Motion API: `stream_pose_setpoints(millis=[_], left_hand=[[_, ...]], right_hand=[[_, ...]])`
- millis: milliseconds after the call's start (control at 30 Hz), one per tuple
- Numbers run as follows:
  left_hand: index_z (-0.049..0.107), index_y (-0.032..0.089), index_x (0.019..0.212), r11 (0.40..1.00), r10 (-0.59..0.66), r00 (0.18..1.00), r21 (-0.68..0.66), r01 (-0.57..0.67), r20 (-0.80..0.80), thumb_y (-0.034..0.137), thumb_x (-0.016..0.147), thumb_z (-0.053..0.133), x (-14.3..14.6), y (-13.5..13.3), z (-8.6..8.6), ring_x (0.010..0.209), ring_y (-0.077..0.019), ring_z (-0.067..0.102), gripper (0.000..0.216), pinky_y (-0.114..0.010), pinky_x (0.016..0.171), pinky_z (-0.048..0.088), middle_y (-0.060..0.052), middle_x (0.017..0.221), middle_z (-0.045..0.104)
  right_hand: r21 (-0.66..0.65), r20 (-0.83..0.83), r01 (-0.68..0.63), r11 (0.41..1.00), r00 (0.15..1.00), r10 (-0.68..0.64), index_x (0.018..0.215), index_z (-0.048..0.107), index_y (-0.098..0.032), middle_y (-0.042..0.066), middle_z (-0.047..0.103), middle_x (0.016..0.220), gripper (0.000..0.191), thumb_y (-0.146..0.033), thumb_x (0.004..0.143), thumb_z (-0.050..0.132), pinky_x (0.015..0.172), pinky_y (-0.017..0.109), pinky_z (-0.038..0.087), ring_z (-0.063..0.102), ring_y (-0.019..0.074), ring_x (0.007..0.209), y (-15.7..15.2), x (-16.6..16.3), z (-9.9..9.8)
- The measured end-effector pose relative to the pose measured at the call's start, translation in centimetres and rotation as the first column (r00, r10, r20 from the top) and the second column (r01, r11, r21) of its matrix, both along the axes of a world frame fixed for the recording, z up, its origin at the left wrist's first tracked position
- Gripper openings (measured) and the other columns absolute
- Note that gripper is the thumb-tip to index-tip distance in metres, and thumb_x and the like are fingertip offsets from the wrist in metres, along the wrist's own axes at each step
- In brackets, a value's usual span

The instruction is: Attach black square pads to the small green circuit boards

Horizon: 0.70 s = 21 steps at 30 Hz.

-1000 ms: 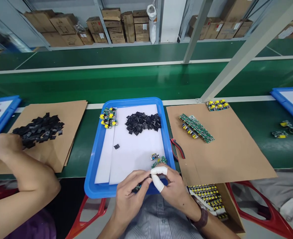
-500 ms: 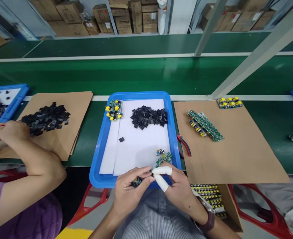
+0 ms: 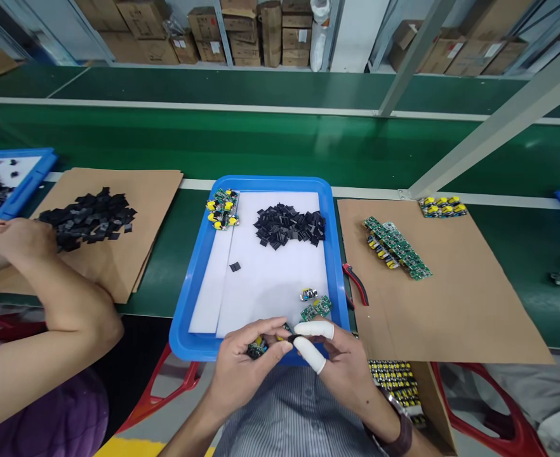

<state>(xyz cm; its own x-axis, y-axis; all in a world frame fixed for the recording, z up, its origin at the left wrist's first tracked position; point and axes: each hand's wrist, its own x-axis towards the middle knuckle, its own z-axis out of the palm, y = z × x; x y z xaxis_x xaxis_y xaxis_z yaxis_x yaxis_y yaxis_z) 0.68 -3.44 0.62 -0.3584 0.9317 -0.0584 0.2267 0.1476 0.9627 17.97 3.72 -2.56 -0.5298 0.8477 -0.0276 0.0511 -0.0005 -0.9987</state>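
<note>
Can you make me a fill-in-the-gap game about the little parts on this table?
1. The pile of small black square parts lies in a tray coloured ____.
2. The red-handled cutters rest between that tray and the flat brown ____ sheet.
3. The white finger covers are on the person's ____ hand.

Missing words: blue; cardboard; right

Both hands meet at the chest, left hand point(image 3: 244, 362) fingers curled, right hand point(image 3: 340, 362) pinching with capped fingertips point(image 3: 314, 330)
</note>
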Motion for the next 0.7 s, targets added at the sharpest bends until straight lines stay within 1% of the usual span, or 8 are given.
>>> stream_pose_setpoints(millis=[100, 200, 267, 333, 467, 533, 600, 700], left_hand=[[0.080, 0.025, 0.109, 1.000, -0.003, 0.994, 0.010, 0.004, -0.108, 0.019, 0.086, 0.077, -0.1, -0.1, 0.2, 0.069, -0.0160, 0.073, 0.024, -0.027, 0.071, 0.064, -0.002, 0.086, 0.081], [0.079, 0.025, 0.109, 1.000, -0.016, 0.992, 0.010, 0.018, -0.126, 0.019, 0.087, 0.076, 0.0, -0.2, 0.2, 0.067, -0.0143, 0.071, 0.023, -0.025, 0.070, 0.063, -0.001, 0.085, 0.079], [0.078, 0.026, 0.110, 0.999, -0.033, 0.997, 0.002, 0.033, -0.074, 0.017, 0.086, 0.077, 0.0, -0.1, 0.1, 0.068, -0.0138, 0.071, 0.026, -0.023, 0.070, 0.062, 0.000, 0.085, 0.079], [0.078, 0.026, 0.110, 0.997, -0.073, 0.997, -0.002, 0.073, 0.014, 0.016, 0.085, 0.078, -0.2, -0.1, 0.1, 0.069, -0.0136, 0.072, 0.027, -0.022, 0.071, 0.062, 0.000, 0.085, 0.079], [0.080, 0.024, 0.108, 0.983, -0.182, 0.962, 0.037, 0.178, 0.204, 0.016, 0.082, 0.081, -0.6, 0.0, -0.3, 0.071, -0.0158, 0.075, 0.028, -0.025, 0.073, 0.062, -0.001, 0.082, 0.081], [0.080, 0.022, 0.104, 0.984, -0.175, 0.948, 0.034, 0.172, 0.265, 0.015, 0.080, 0.083, -0.7, 0.2, -0.6, 0.070, -0.0168, 0.075, 0.025, -0.026, 0.071, 0.063, -0.002, 0.080, 0.081], [0.081, 0.020, 0.100, 0.990, -0.132, 0.951, -0.001, 0.138, 0.280, 0.016, 0.079, 0.084, -0.8, 0.3, -0.9, 0.070, -0.0173, 0.076, 0.022, -0.025, 0.069, 0.062, -0.003, 0.080, 0.081], [0.081, 0.020, 0.099, 0.993, -0.089, 0.964, -0.047, 0.104, 0.252, 0.017, 0.079, 0.083, -0.8, 0.4, -1.2, 0.072, -0.0175, 0.075, 0.020, -0.025, 0.068, 0.062, -0.004, 0.080, 0.080]], right_hand=[[-0.005, 0.009, 0.027, 1.000, 1.000, -0.027, 0.105, 0.077, -0.026, 0.001, 0.071, 0.084, 0.016, -0.022, 0.089, 0.074, 0.073, 0.029, 0.058, 0.067, 0.0163, 0.074, 0.0, 0.0, 0.0], [0.022, 0.025, -0.001, 1.000, 1.000, 0.000, 0.101, 0.078, -0.027, 0.001, 0.070, 0.083, 0.012, -0.023, 0.090, 0.075, 0.073, 0.028, 0.057, 0.066, 0.0165, 0.075, 0.2, 0.2, 0.4], [0.013, 0.018, -0.026, 1.000, 1.000, 0.026, 0.101, 0.078, -0.027, 0.001, 0.071, 0.087, 0.013, -0.023, 0.090, 0.076, 0.076, 0.028, 0.057, 0.066, 0.0166, 0.079, 0.6, 0.4, 0.7], [-0.038, -0.011, -0.079, 0.996, 0.997, 0.078, 0.101, 0.078, -0.028, 0.001, 0.073, 0.090, 0.014, -0.022, 0.089, 0.077, 0.075, 0.027, 0.057, 0.068, 0.0165, 0.082, 1.0, 0.7, 1.0], [-0.190, -0.120, -0.222, 0.957, 0.972, 0.201, 0.099, 0.079, -0.027, 0.000, 0.073, 0.085, 0.011, -0.024, 0.089, 0.079, 0.068, 0.024, 0.058, 0.070, 0.0136, 0.070, 1.7, 1.3, 1.4], [-0.212, -0.141, -0.241, 0.947, 0.966, 0.214, 0.099, 0.079, -0.026, 0.000, 0.073, 0.084, 0.010, -0.027, 0.089, 0.079, 0.067, 0.025, 0.059, 0.070, 0.0133, 0.066, 2.0, 1.4, 1.5], [-0.171, -0.123, -0.239, 0.956, 0.968, 0.220, 0.101, 0.078, -0.026, 0.001, 0.074, 0.086, 0.011, -0.028, 0.090, 0.077, 0.069, 0.027, 0.060, 0.072, 0.0148, 0.069, 2.2, 1.5, 1.5], [-0.022, -0.033, -0.206, 0.978, 0.978, 0.205, 0.102, 0.078, -0.025, 0.004, 0.075, 0.091, 0.011, -0.026, 0.092, 0.075, 0.076, 0.030, 0.059, 0.072, 0.0178, 0.081, 2.3, 1.3, 1.4]])
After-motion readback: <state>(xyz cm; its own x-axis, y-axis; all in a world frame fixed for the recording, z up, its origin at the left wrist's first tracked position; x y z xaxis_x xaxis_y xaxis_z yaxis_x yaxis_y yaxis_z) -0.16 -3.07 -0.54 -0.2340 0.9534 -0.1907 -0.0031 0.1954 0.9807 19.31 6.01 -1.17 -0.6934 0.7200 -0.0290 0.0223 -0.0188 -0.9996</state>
